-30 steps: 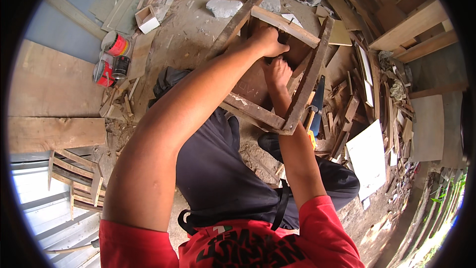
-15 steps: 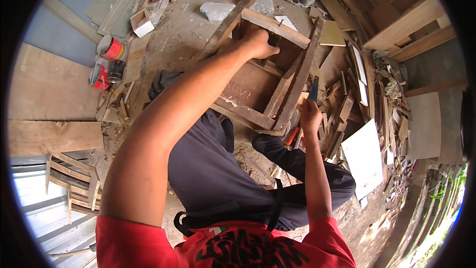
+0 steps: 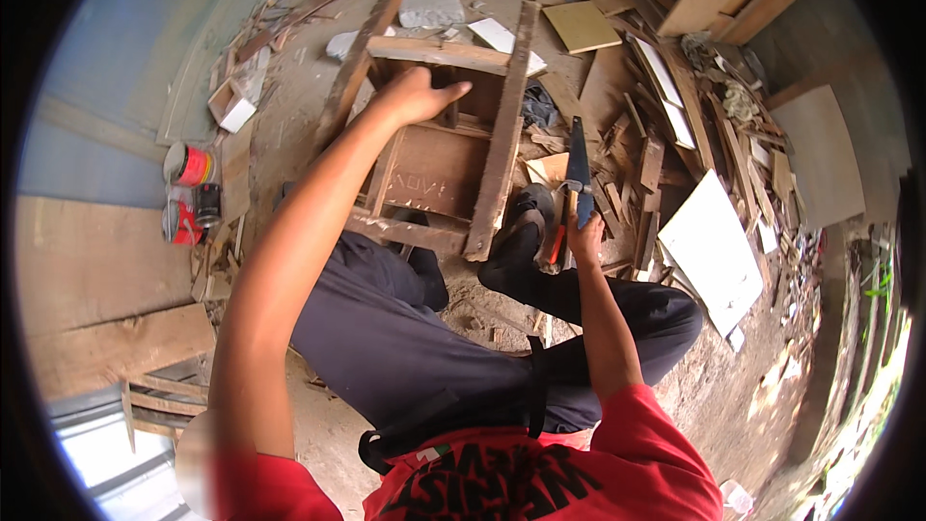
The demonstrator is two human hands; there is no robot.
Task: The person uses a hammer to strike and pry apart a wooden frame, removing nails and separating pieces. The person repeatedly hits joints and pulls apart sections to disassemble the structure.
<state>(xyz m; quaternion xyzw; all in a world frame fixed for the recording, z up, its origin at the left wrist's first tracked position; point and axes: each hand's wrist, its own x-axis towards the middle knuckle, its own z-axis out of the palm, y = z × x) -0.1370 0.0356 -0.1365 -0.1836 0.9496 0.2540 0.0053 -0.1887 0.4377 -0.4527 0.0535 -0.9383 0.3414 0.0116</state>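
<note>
In front of my legs stands an old brown wooden frame (image 3: 502, 135), with side rails, crossbars and a panel inside. My left hand (image 3: 417, 96) reaches into its upper part, just below the far crossbar (image 3: 439, 53). It is closed on a piece of the frame, thumb out to the right, most fingers hidden. Lower and to the right, my right hand (image 3: 585, 236) grips a handsaw (image 3: 578, 159) by its handle, the dark blade pointing away from me. The saw is apart from the frame. A red-handled tool (image 3: 558, 246) lies beside my right hand, partly hidden.
Wood offcuts (image 3: 648, 164) are piled on the right, near a white board (image 3: 714, 251). Paint cans (image 3: 190, 164) stand at the left by a plywood sheet (image 3: 106, 260). Stone-like chunks (image 3: 431, 7) lie beyond the frame. A dark shoe (image 3: 529, 212) is close to its right rail.
The wooden frame has turned more upright and sits further left in view, with my left hand still on it. My right hand and the saw have come lower and slightly left, away from the frame.
</note>
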